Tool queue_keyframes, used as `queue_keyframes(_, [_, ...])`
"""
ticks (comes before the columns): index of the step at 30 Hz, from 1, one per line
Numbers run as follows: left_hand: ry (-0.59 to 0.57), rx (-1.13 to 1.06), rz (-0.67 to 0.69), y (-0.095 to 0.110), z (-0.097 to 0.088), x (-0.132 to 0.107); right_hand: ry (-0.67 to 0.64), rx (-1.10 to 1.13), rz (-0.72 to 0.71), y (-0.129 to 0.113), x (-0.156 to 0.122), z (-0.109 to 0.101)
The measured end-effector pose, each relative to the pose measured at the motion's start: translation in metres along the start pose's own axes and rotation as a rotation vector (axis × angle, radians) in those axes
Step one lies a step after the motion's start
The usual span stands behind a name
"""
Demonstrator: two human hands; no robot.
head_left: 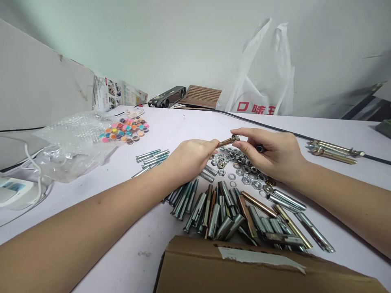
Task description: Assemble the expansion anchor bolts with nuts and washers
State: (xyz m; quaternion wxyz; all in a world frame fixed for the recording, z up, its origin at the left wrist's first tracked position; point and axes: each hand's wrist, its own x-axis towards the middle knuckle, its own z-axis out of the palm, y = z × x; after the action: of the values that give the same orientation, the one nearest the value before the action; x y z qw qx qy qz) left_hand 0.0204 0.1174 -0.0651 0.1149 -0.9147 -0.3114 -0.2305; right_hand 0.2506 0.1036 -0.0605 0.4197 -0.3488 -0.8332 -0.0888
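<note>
My left hand (191,158) is closed on a brass-coloured expansion bolt (225,142), held above the table. At its right end is a nut (235,138), pinched between the thumb and forefinger of my right hand (273,152). A dark round end (259,149) shows by the curled fingers of that hand; what it belongs to is hidden. Loose nuts and washers (247,180) lie below my right hand. Near my left wrist are thin screws (152,158). Many metal sleeves and bolts (215,215) are heaped in front of me.
A cardboard box (259,272) stands at the near edge. Assembled bolts (334,152) lie at the right beside a black cable (259,122). Colourful discs (128,129) and clear plastic wrap (73,138) are at the left. A white plastic bag (259,81) stands at the back.
</note>
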Motion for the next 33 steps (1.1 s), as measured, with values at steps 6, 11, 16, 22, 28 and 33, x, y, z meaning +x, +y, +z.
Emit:
queue_keyframes(6, [-0.066,0.095,0.014,-0.003,-0.004,0.001,-0.049,-0.165,-0.181,0.006,0.003,-0.007])
queue_keyframes(11, [-0.11,0.108,-0.008,-0.002,-0.007,0.002,-0.055,-0.347,-0.309,0.009,0.005,-0.012])
queue_keyframes(16, [-0.084,0.105,0.03,-0.003,-0.005,0.002,-0.129,-0.248,-0.178,0.008,0.005,-0.011])
queue_keyframes(22, [-0.076,0.101,0.052,-0.002,-0.005,0.0,-0.191,-0.219,-0.085,0.004,0.007,-0.014])
queue_keyframes(28, [-0.062,0.097,0.012,-0.003,-0.005,0.0,-0.158,-0.079,0.071,-0.001,0.007,-0.013])
queue_keyframes(33, [-0.043,0.073,0.021,-0.004,-0.003,0.0,-0.144,-0.074,-0.006,0.0,0.005,-0.01])
